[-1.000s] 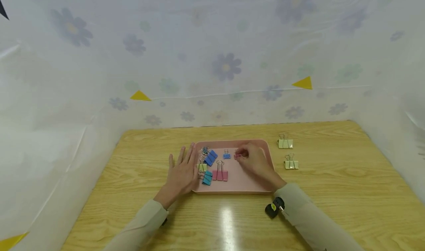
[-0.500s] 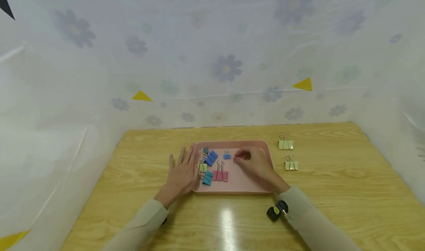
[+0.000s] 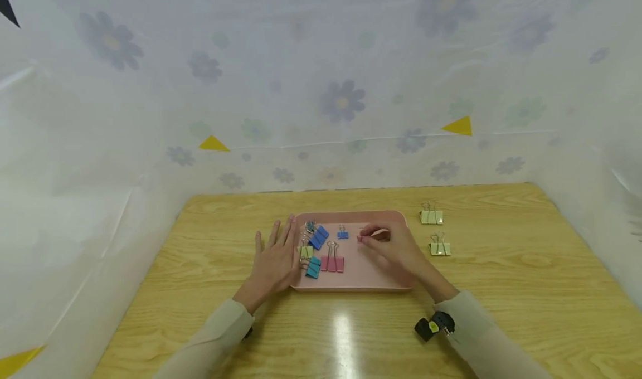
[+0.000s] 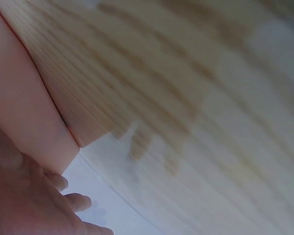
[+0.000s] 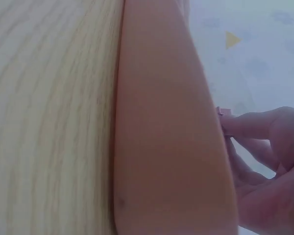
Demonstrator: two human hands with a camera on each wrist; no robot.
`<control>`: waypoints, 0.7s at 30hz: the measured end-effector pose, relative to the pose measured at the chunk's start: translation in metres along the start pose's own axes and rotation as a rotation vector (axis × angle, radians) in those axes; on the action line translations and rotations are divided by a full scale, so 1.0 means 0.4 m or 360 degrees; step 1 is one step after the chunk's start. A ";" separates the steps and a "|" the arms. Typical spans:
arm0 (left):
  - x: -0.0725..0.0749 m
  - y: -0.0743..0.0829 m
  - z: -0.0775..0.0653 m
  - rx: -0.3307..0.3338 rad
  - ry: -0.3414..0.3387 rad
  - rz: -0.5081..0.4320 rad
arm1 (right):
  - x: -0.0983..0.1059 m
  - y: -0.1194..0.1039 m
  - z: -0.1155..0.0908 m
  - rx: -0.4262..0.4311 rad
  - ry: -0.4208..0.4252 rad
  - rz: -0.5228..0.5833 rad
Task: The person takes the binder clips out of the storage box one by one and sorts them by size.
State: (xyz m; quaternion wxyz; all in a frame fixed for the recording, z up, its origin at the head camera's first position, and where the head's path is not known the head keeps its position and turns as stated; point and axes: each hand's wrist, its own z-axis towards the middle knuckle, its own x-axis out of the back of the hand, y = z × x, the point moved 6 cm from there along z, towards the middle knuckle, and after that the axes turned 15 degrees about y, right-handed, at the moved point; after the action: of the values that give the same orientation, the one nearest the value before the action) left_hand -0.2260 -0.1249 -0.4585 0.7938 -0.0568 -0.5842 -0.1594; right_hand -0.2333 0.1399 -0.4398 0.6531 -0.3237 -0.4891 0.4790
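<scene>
Tabletop (image 3: 506, 251) wood-grained, glossy; tray (image 3: 371, 276) smooth, plastic-looking; wall sheeting (image 3: 281, 50) plastic-looking, creased; large pink clip (image 3: 326, 265) smooth, handles (image 3: 335, 254) metal.

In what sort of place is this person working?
Probably a small tabletop workspace, partly screened off: a wood-grain table, flower-patterned sheeting behind and beside it, and a pink tray holding binder clips.

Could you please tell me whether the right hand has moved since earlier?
Yes, the right hand has shifted slightly rightward, away from the small blue clip.
</scene>
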 end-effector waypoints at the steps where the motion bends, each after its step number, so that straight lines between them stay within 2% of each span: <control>1: 0.000 0.000 0.000 0.0000 0.0006 -0.0008 | 0.006 -0.002 -0.004 -0.0015 0.0003 -0.0003; 5: 0.000 0.001 -0.001 0.0008 0.0011 -0.0023 | 0.033 -0.003 -0.024 -0.0082 0.0033 -0.0083; 14: 0.000 0.005 0.003 0.0005 0.0035 -0.0003 | 0.103 -0.018 -0.079 -0.0005 0.0055 -0.0133; 21: -0.007 0.008 0.008 0.0006 0.0019 0.0001 | 0.161 -0.012 -0.123 -0.0031 0.0069 -0.0113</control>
State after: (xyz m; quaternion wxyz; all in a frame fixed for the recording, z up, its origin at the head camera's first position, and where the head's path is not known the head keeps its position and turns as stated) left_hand -0.2284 -0.1204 -0.4597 0.7975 -0.0545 -0.5797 -0.1583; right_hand -0.1810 0.2011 -0.4297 0.6769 -0.3227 -0.4906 0.4438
